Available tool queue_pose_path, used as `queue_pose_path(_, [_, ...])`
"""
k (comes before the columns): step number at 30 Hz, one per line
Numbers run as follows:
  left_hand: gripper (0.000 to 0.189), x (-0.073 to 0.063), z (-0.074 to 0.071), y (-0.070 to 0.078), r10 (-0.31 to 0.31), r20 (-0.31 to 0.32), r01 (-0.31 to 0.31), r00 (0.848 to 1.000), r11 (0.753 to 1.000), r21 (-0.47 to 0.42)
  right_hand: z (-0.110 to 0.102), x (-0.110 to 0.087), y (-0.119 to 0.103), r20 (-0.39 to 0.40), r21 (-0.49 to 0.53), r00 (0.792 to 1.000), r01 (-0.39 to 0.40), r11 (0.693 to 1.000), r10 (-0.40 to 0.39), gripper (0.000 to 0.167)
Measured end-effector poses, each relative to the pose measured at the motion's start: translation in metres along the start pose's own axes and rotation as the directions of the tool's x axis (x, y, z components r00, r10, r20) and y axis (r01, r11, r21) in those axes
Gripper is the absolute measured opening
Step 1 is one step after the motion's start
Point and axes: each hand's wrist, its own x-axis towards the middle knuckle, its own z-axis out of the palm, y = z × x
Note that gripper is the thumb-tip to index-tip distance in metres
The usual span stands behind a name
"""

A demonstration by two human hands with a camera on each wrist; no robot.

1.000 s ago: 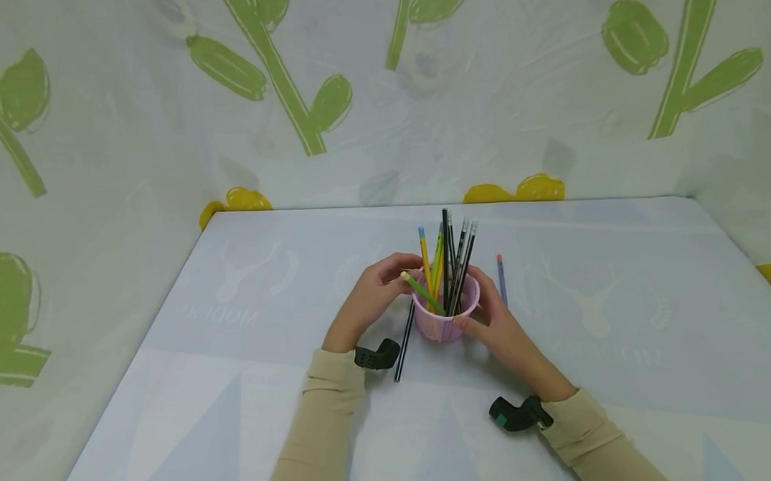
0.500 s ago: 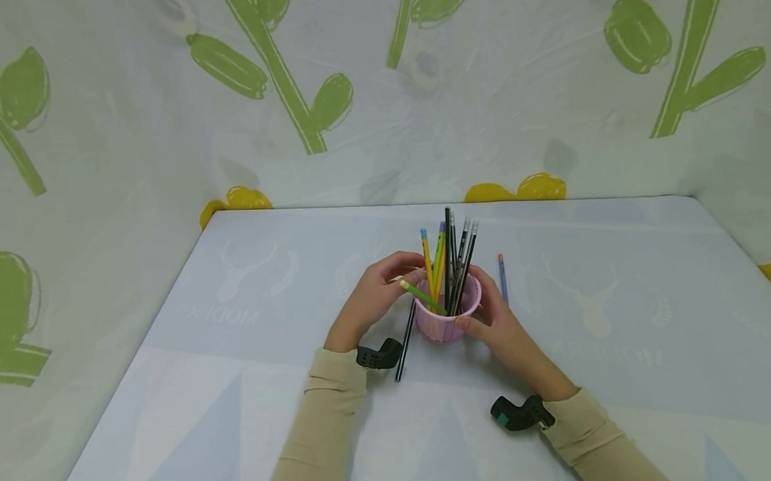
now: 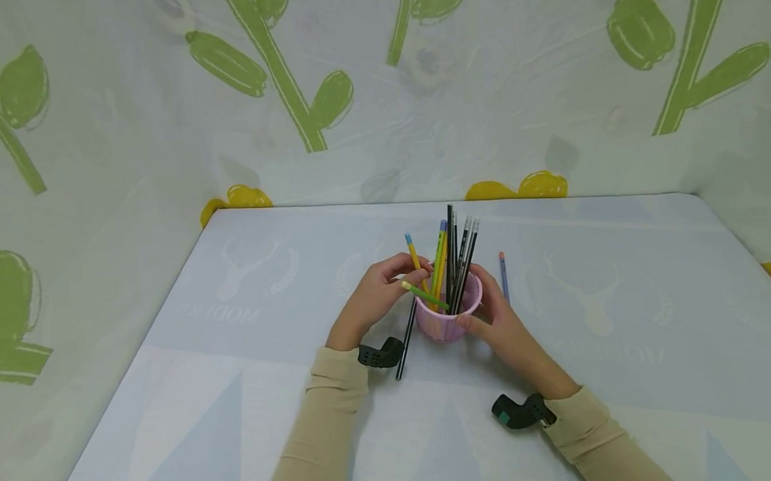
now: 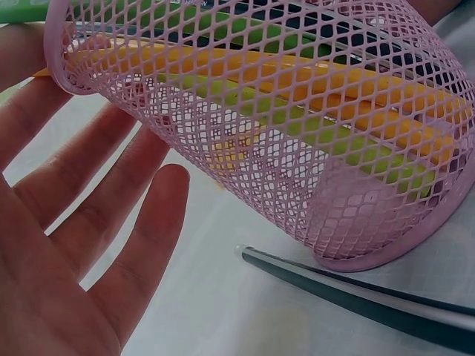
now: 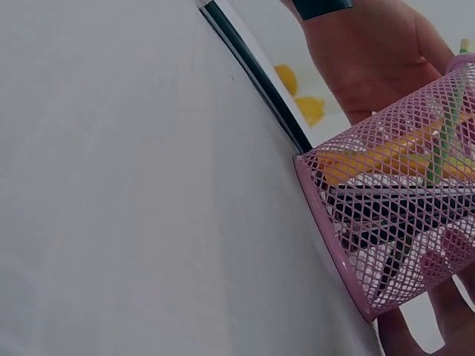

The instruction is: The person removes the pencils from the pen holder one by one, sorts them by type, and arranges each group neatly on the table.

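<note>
A pink mesh pencil cup (image 3: 441, 329) stands upright on the table, holding black, yellow and green pencils. My right hand (image 3: 502, 329) grips it from the right, thumb on the near side, with fingertips seen through the mesh in the right wrist view. At the left of its rim, my left hand (image 3: 376, 295) pinches a yellow pencil (image 3: 411, 246) with a blue end between thumb and index finger; the other fingers spread beside the mesh in the left wrist view. A light green pencil (image 3: 420, 293) leans out over the rim toward the left hand.
A black pencil (image 3: 405, 347) lies on the table (image 3: 290, 417) close against the cup's left side. Right of the cup, behind the right hand, lies a blue pencil (image 3: 504, 275) with a reddish end. A leaf-patterned wall covering (image 3: 420, 138) rises behind the table.
The blue-ended yellow pencil has tilted left, its top now over the left hand's fingers. The right hand and cup have hardly moved.
</note>
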Motion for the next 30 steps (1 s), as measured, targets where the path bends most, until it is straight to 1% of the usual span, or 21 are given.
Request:
queue_pose_path(6, [0.023,0.0,0.0,0.0,-0.006,-0.003,0.006,1.0,1.0,-0.013,0.001,-0.001,-0.007,0.0,0.002,1.0,-0.019,1.0,0.019,0.07])
queue_pose_path(12, [0.024,0.001,0.0,0.0,0.004,-0.007,-0.004,1.0,1.0,0.007,0.005,-0.004,-0.028,0.002,-0.006,1.0,-0.032,0.999,0.032,0.07])
queue_pose_path(14, [0.023,0.001,0.0,-0.001,0.004,-0.009,-0.004,1.0,1.0,0.014,0.005,-0.004,-0.03,0.002,-0.008,1.0,-0.029,1.0,0.029,0.07])
queue_pose_path(17, [0.023,0.002,0.001,-0.001,0.002,-0.014,-0.002,1.0,1.0,0.018,0.004,-0.003,-0.025,0.001,0.004,1.0,-0.027,1.0,0.027,0.07])
queue_pose_path(24, [0.023,0.003,0.002,-0.002,-0.001,-0.026,0.002,1.0,0.999,0.033,0.0,0.001,-0.001,0.003,0.0,1.0,-0.017,1.0,0.017,0.071])
queue_pose_path(30, [0.024,0.003,0.002,-0.004,-0.013,-0.027,0.014,1.0,0.999,0.053,0.0,0.001,0.002,0.003,-0.003,1.0,-0.003,1.0,0.003,0.071])
